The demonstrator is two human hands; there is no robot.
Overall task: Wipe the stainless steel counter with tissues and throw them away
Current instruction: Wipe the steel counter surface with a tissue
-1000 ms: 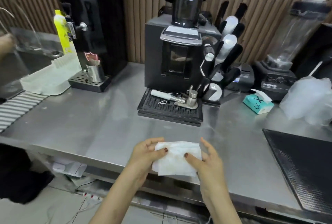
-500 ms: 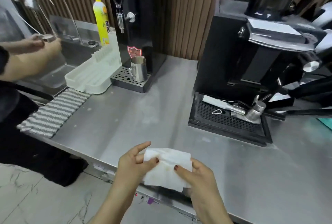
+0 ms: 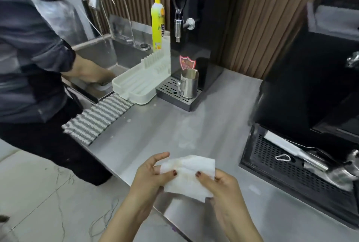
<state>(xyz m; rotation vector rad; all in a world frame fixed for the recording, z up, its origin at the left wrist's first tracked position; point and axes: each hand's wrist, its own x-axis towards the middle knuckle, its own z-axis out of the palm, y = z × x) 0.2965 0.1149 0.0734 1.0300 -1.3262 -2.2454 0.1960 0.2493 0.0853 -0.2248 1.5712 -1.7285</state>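
1. Far to the left of the grip and beyond it, another person [image 3: 29, 57] stands at the sink [image 3: 101, 53], with a forearm reaching into the basin.
2. Left of the grip and farther out, a striped mat [image 3: 97, 121] lies at the counter's edge. It touches a white drying rack [image 3: 136, 84], and a yellow bottle [image 3: 158, 24] stands upright behind the rack.
3. The left hand [image 3: 149, 175] pinches the tissue's left edge, thumb on top.
4. The tissue [image 3: 188, 179] is white with faint brownish stains. Both hands hold it over the near edge of the stainless steel counter [image 3: 165, 129].
5. Straight beyond the grip, a steel pitcher [image 3: 188, 84] stands on the grille of a black water dispenser [image 3: 196, 28].
6. The right hand [image 3: 223, 187] pinches the tissue's right edge, thumb over it.
7. Right of the grip, a black machine [image 3: 310, 86] sits behind its drip tray [image 3: 281, 164].
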